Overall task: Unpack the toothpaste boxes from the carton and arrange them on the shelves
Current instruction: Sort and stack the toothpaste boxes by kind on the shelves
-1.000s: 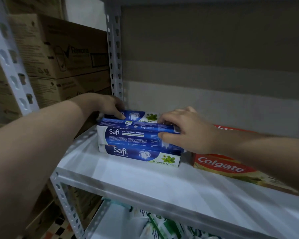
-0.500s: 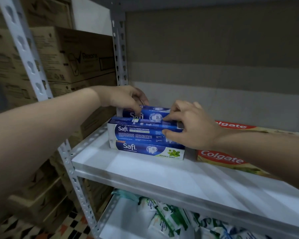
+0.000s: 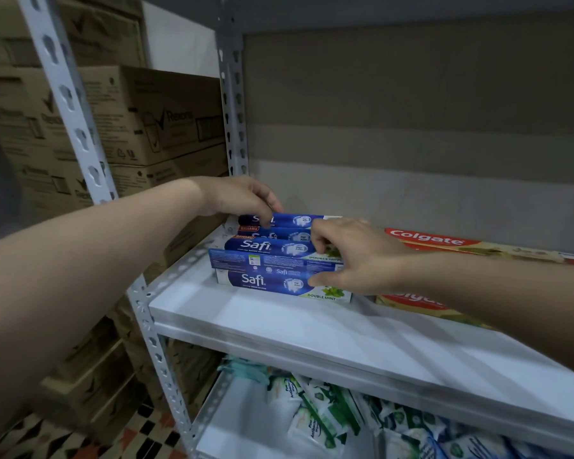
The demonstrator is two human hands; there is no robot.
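Several blue Safi toothpaste boxes lie in rows at the left end of a white shelf. My left hand reaches over the back rows and its fingertips pinch the left end of the rearmost box. My right hand holds the right ends of the front boxes, fingers on top and thumb against the front face of the front box. The carton is out of view.
Red Colgate boxes lie on the same shelf just right of the Safi boxes. Perforated white uprights frame the shelf's left end. Brown cartons are stacked to the left. Green and white pouches fill the shelf below.
The stacked Safi boxes now lie spread in rows toward the back. My left hand has shifted to the rearmost box; my right hand stays at the right ends. The view has moved closer.
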